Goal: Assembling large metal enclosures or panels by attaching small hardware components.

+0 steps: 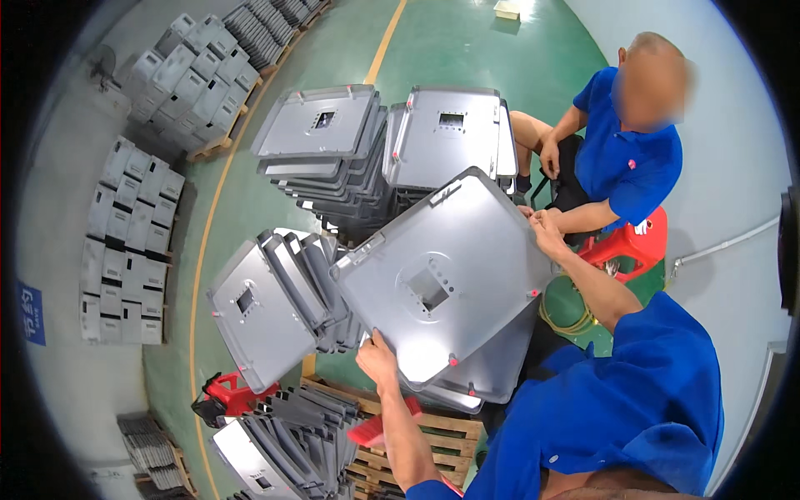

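Left hand point(377, 360) clamped on near lower edge of grey metal panel point(442, 283); right hand point(546, 227) pinching far corner, apparently to keep the wide sheet level above stack of panels point(479, 379). Leaning panels point(275, 300) at left, seated co-worker point(621, 154) at right. Pallet point(417, 433) mostly hidden; right fingertips hard to make out.

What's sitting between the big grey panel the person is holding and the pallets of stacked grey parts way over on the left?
In the head view, leaning grey panels stand between the held panel and the pallets, then bare green floor with a yellow line.
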`<state>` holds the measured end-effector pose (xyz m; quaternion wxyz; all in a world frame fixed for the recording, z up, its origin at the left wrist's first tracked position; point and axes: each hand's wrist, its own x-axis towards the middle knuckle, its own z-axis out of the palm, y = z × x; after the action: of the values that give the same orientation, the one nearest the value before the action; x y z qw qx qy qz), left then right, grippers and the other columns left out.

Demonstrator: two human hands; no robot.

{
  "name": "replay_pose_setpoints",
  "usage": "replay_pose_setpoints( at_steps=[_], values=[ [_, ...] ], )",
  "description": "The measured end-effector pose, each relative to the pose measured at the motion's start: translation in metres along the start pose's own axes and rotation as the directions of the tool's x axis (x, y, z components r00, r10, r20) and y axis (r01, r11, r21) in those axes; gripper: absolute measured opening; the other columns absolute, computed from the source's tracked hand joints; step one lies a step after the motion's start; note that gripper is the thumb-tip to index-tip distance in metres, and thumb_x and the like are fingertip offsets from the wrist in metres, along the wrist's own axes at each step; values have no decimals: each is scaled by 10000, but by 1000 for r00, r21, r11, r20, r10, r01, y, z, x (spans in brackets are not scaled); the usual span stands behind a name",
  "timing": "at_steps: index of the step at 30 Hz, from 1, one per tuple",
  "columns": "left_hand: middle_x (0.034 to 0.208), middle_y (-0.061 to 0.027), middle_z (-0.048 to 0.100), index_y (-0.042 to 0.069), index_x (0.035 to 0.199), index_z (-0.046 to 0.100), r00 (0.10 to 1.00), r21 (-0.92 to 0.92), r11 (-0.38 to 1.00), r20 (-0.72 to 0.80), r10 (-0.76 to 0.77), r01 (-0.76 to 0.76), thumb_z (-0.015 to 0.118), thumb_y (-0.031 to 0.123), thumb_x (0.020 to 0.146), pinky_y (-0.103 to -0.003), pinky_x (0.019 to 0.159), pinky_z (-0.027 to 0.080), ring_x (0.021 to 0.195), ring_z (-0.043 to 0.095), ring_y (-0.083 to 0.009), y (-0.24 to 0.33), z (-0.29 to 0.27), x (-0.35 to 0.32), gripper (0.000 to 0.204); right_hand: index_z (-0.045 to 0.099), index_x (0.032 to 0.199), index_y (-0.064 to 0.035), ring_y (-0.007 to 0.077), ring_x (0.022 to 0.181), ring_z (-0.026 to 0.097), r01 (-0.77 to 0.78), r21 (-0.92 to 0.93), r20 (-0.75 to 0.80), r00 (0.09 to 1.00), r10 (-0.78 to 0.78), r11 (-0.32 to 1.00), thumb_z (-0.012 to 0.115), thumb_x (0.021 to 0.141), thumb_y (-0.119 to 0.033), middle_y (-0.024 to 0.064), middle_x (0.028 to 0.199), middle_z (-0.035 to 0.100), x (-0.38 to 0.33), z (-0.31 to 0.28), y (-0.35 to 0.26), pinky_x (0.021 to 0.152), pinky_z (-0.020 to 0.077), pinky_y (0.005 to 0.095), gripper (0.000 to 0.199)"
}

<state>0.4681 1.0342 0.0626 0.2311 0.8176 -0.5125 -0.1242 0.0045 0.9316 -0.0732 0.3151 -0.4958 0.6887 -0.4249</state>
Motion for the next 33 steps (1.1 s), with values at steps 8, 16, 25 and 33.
replay_pose_setpoints(
  at_steps=[8,16,25,33],
  values=[
    [760,-302,630,-82,791,676,970,137,966,134,203,-221,523,346,933,-526,714,467,733,616,-477,107,64,137,477,563,998,-25,146,836,515,-164,186,-212,956,202,969,515,964,-217,54,876,576,67,-36,17,763,431,305,201],
    [826,-277,652,-47,816,691,902,187,899,264,343,-396,509,352,938,-521,752,470,804,623,-467,208,142,229,456,574,992,-21,110,819,486,-243,329,-334,874,353,913,530,967,-222,20,874,558,122,-77,30,741,420,268,207],
    [842,-256,666,-31,841,708,855,305,802,266,446,-514,541,358,919,-500,771,493,833,638,-441,269,208,324,431,561,1009,-18,111,836,483,-170,431,-442,816,372,886,531,967,-224,28,903,549,190,-52,45,749,416,262,212],
    [872,-244,670,-14,850,711,862,398,766,286,419,-505,509,370,930,-500,780,503,843,646,-422,299,258,386,442,562,1018,-2,123,857,506,-195,558,-416,775,475,806,521,975,-215,58,931,572,226,-16,47,766,429,278,221]
  ],
)
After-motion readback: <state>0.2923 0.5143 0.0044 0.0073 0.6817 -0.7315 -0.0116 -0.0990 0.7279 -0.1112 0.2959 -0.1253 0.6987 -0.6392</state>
